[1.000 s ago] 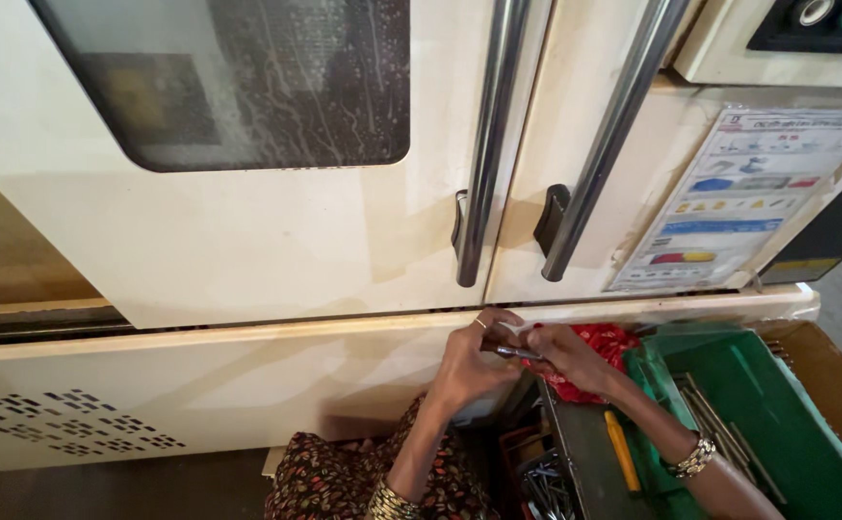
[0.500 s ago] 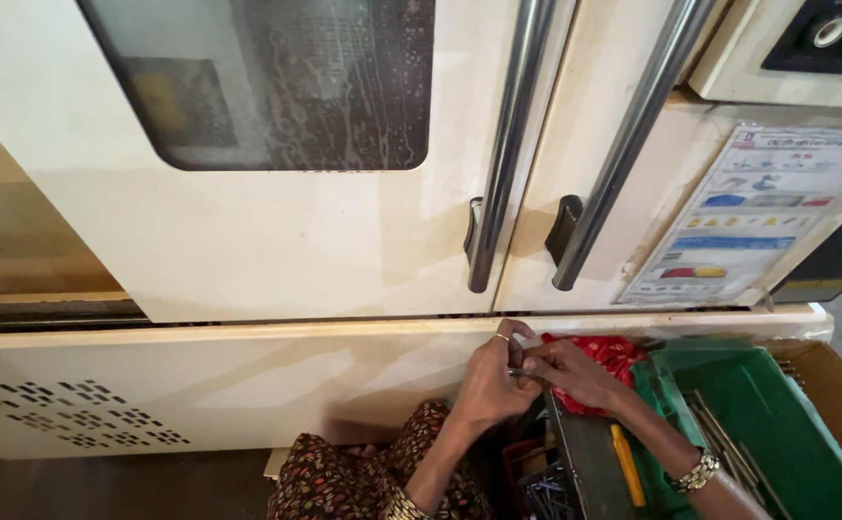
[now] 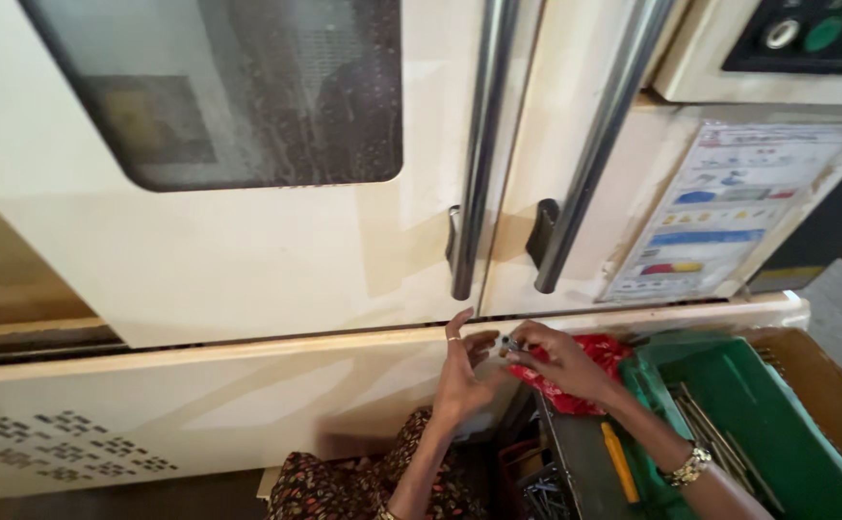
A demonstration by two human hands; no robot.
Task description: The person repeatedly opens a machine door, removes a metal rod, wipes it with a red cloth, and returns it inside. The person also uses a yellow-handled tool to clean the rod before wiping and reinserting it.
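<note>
My right hand (image 3: pixel 554 359) pinches a small dark metal part (image 3: pixel 510 344) between thumb and fingers, just below the seam of a cream machine door. My left hand (image 3: pixel 462 371) is raised beside it with fingers spread, its fingertips close to the part and holding nothing I can see. A red cloth (image 3: pixel 594 371) lies under my right hand. Both hands are in front of the machine's lower cream panel (image 3: pixel 199 414).
Two long metal door handles (image 3: pixel 483 144) run down the machine doors, with a dark window (image 3: pixel 247 87) at upper left. A green crate (image 3: pixel 758 424) with metal rods stands at lower right, beside a grey tray (image 3: pixel 584 472) with a yellow tool (image 3: pixel 620 462). A printed chart (image 3: pixel 719 207) hangs on the right.
The view has shifted down and slightly right. My left hand has opened its fingers and drawn a little away from the part, which stays in my right hand.
</note>
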